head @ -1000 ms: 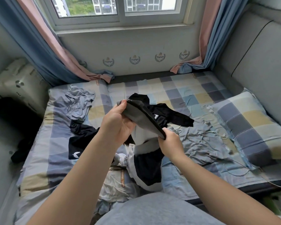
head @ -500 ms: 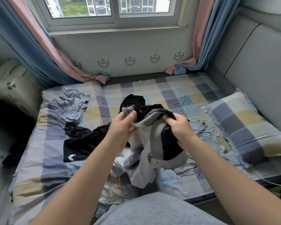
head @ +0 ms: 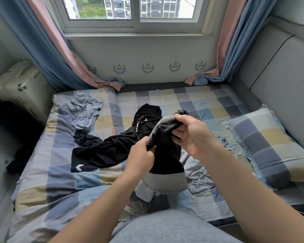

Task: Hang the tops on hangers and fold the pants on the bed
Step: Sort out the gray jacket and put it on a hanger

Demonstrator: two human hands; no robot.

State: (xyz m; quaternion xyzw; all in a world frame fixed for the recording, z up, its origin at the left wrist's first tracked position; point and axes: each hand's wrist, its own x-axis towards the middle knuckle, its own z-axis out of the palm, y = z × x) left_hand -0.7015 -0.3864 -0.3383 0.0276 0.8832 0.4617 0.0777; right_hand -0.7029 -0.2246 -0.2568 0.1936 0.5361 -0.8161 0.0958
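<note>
Black-and-grey garment [head: 167, 155] hangs just above the checked bed [head: 209, 104], my left hand [head: 140, 156] pinching its lower edge and my right hand [head: 191, 135] curled round its bunched top, probably to sort out which way it opens.

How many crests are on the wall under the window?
4, in a row below the sill: first crest, second, third, fourth; another may hide behind the left curtain.

Both bare arms reach forward. The left hand [head: 140, 156] pinches the cloth [head: 167, 155] low down. The right hand [head: 191, 135] grips it higher, fingers curled.
</note>
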